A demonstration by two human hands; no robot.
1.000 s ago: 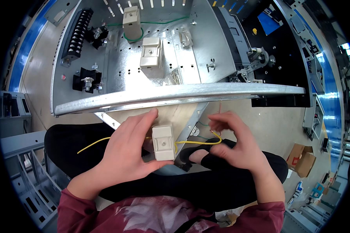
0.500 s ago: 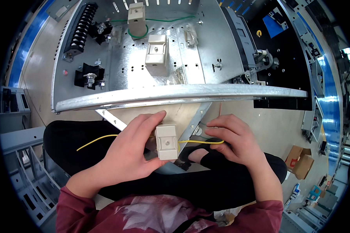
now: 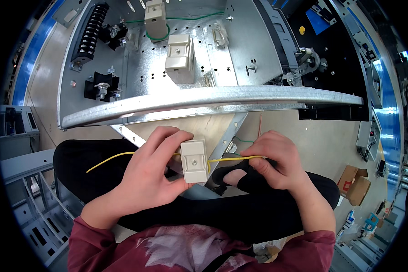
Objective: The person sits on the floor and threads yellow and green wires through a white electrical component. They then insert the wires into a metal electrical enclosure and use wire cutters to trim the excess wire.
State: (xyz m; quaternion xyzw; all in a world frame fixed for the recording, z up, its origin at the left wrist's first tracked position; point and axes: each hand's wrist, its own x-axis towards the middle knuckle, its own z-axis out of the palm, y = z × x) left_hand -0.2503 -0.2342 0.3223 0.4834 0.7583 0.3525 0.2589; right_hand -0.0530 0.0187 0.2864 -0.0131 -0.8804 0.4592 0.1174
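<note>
My left hand (image 3: pixel 147 174) grips a beige plastic block (image 3: pixel 194 161) with a small screw in its face, thumb at its lower edge and fingers at its upper left. A yellow wire (image 3: pixel 233 158) comes out of the block's right side, where part of it curves against the block. Its other end sticks out to the left beyond my left hand; how it runs behind the hand and block is hidden. Between the thumb and fingers of my right hand (image 3: pixel 279 159), the wire's right end is pinched and held nearly straight.
Ahead stands an open metal cabinet with a front rail (image 3: pixel 213 96). Inside are two similar beige blocks, one upright block (image 3: pixel 155 21) ringed by a green wire (image 3: pixel 190 18), plus a black terminal strip (image 3: pixel 89 34). An open cardboard box (image 3: pixel 353 185) lies on the floor at right.
My right hand has closed on the yellow wire and moved slightly up and right, and the wire is straighter. The block has tilted a little in my left hand.
</note>
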